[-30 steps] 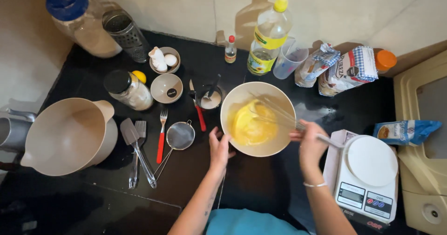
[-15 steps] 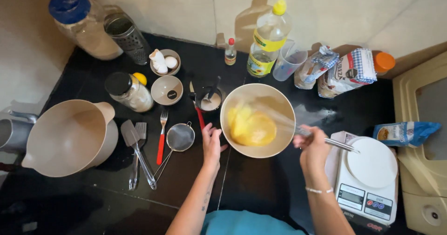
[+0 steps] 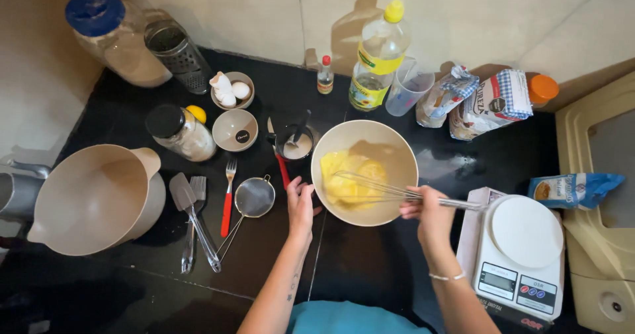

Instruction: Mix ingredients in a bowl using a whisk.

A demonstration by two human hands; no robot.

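Observation:
A beige mixing bowl (image 3: 397,150) holds yellow batter (image 3: 345,182) on the black counter. My left hand (image 3: 300,205) rests against the bowl's left rim and steadies it. My right hand (image 3: 431,216) grips the handle of a metal whisk (image 3: 380,190), whose wires lie in the batter. The whisk handle points right, toward a white kitchen scale (image 3: 522,254).
A large beige jug bowl (image 3: 92,198) sits at the left. A spatula, fork (image 3: 227,197) and small sieve (image 3: 253,199) lie between the bowls. An oil bottle (image 3: 377,59), measuring cup, flour bags, jars and an egg bowl (image 3: 233,90) line the back wall.
My right hand has swung the whisk around inside the bowl, and the batter has shifted to the left side. My left hand stays on the rim.

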